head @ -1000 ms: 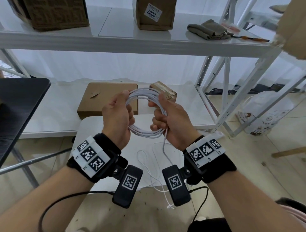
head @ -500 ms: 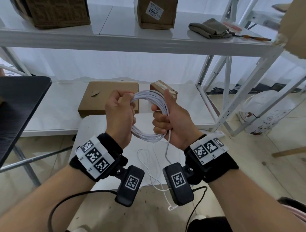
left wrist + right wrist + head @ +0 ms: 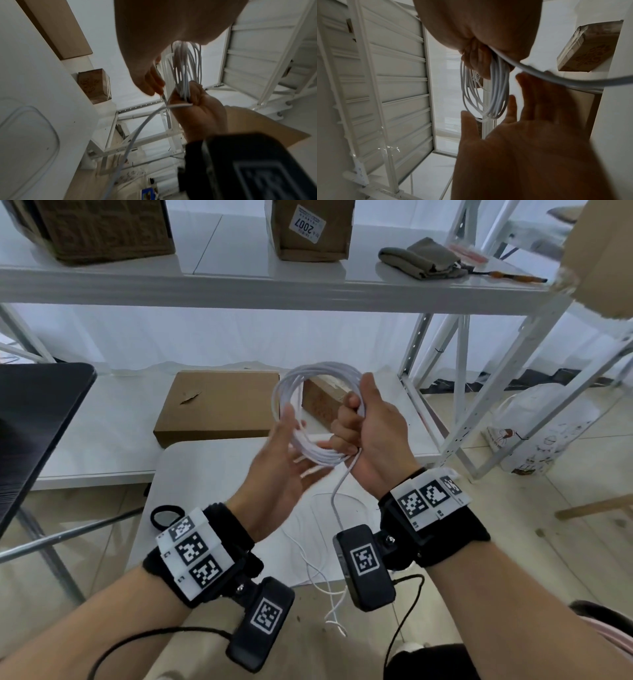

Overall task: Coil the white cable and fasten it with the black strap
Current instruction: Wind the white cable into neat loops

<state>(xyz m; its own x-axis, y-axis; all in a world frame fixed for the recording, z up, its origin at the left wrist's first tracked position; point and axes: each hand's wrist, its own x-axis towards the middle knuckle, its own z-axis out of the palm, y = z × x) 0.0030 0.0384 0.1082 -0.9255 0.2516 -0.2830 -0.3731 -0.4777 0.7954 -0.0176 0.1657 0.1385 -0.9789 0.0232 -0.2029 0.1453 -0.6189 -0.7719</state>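
Note:
The white cable (image 3: 318, 412) is wound into a coil of several loops, held above the small white table (image 3: 205, 474). My right hand (image 3: 373, 433) grips the coil's right side in a fist. My left hand (image 3: 287, 453) lies open, palm up, its fingers against the coil's lower left. A loose tail (image 3: 337, 501) hangs from the right fist to the table and over its front edge. A black ring, which looks like the strap (image 3: 166, 517), lies on the table's left part. The wrist views show the coil (image 3: 185, 65) (image 3: 484, 94) in the right fist (image 3: 193, 97), and the left palm (image 3: 530, 128) open.
A flat cardboard box (image 3: 219, 405) and a small box (image 3: 322, 405) lie on the low shelf behind the coil. A black tabletop (image 3: 34, 412) stands at left. White rack posts (image 3: 462, 392) and a white plastic bag (image 3: 534, 429) stand at right.
My left hand has let go of the coil and opened palm up. The right hand alone now holds the coil, which has tilted and spread wider.

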